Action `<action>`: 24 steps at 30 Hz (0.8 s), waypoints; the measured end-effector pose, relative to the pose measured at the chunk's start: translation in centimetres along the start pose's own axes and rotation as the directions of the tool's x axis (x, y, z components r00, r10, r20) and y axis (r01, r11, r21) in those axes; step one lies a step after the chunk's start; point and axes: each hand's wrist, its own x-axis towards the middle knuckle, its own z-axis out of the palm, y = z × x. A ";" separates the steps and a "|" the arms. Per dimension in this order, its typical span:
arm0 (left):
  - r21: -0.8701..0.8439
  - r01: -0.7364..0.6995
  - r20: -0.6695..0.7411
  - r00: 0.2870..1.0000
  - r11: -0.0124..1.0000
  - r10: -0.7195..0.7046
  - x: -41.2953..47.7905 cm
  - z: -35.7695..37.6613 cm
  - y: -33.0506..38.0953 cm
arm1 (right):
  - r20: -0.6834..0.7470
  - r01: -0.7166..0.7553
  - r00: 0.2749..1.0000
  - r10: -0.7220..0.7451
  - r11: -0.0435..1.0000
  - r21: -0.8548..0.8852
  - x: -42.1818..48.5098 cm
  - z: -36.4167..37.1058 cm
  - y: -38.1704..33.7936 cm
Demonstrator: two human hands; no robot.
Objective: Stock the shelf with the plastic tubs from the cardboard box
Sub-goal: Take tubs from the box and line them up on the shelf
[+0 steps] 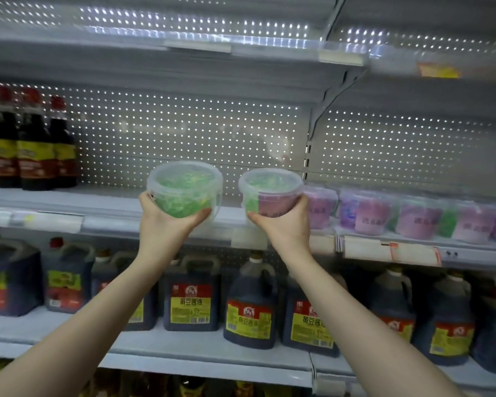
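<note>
My left hand (163, 222) grips from below a clear plastic tub (184, 188) filled with green contents, held up in front of the middle shelf (112, 197). My right hand (284, 224) holds a second clear tub (270, 193) with green contents and a pink label, just left of a row of several similar pink-labelled tubs (413, 216) standing on the shelf. Both tubs sit at shelf height, side by side and apart. The cardboard box is not in view.
Dark sauce bottles with red caps (32, 144) stand at the shelf's left end. Between them and the tub row is bare shelf with a perforated back panel (184, 130). Large soy sauce jugs (249, 313) fill the shelf below. Another shelf (184, 47) hangs overhead.
</note>
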 end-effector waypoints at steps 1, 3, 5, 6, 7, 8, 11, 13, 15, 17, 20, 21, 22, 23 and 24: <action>0.000 -0.012 0.015 1.000 1.000 0.012 0.6 -0.2 -0.3 | 0.003 -0.010 1.000 0.010 1.000 -0.014 0.6 0.8 -0.3; -0.001 -0.026 0.046 0.999 1.000 0.026 1.8 -0.4 -0.6 | 0.013 -0.048 0.999 0.049 0.998 -0.032 1.8 2.1 -0.8; 0.002 -0.035 0.067 0.997 0.999 0.034 3.0 -0.5 -1.0 | 0.027 -0.091 0.995 0.093 0.994 -0.066 2.9 3.5 -1.0; 0.003 -0.037 0.073 0.997 0.999 0.037 3.6 -0.6 -1.2 | 0.027 -0.106 0.994 0.109 0.989 -0.099 3.5 4.1 -1.0; 0.003 -0.041 0.076 0.996 0.999 0.041 4.1 -0.6 -1.4 | 0.022 -0.117 0.992 0.121 0.984 -0.132 4.0 4.8 -0.9; 0.002 -0.046 0.078 0.996 0.999 0.046 4.7 -0.7 -1.7 | 0.014 -0.127 0.991 0.131 0.978 -0.165 4.6 5.5 -0.7; -0.002 -0.048 0.094 0.994 0.999 0.048 5.9 -1.0 -2.6 | 0.006 -0.174 0.983 0.182 0.953 -0.249 5.9 7.1 -0.5; 0.003 -0.047 0.105 0.993 0.999 0.046 6.3 -1.1 -3.4 | 0.005 -0.198 0.978 0.211 0.928 -0.314 6.2 7.9 -0.3; 0.005 -0.043 0.117 0.992 0.999 0.042 6.6 -1.2 -4.0 | 0.010 -0.181 0.979 0.205 0.886 -0.428 6.0 8.4 -0.1; 0.001 -0.038 0.125 0.991 0.999 0.037 6.9 -1.2 -4.4 | 0.034 -0.157 0.978 0.204 0.842 -0.516 6.0 8.6 0.1; -0.012 -0.039 0.140 0.989 0.999 0.040 7.2 -1.0 -4.5 | 0.101 -0.173 0.959 0.266 0.827 -0.534 6.0 7.9 0.1; -0.016 -0.044 0.145 0.988 0.999 0.045 7.2 -0.9 -4.5 | 0.125 -0.182 0.952 0.279 0.846 -0.500 6.1 7.5 0.1; -0.020 -0.046 0.151 0.987 0.999 0.048 7.1 -0.8 -4.4 | 0.138 -0.185 0.952 0.272 0.873 -0.451 6.1 7.1 0.1; -0.027 -0.045 0.155 0.987 0.999 0.048 7.1 -0.6 -4.3 | 0.140 -0.174 0.959 0.246 0.902 -0.396 6.1 6.7 0.2; -0.034 -0.043 0.159 0.986 0.999 0.048 7.1 -0.5 -4.2 | 0.135 -0.149 0.969 0.207 0.926 -0.348 6.1 6.3 0.2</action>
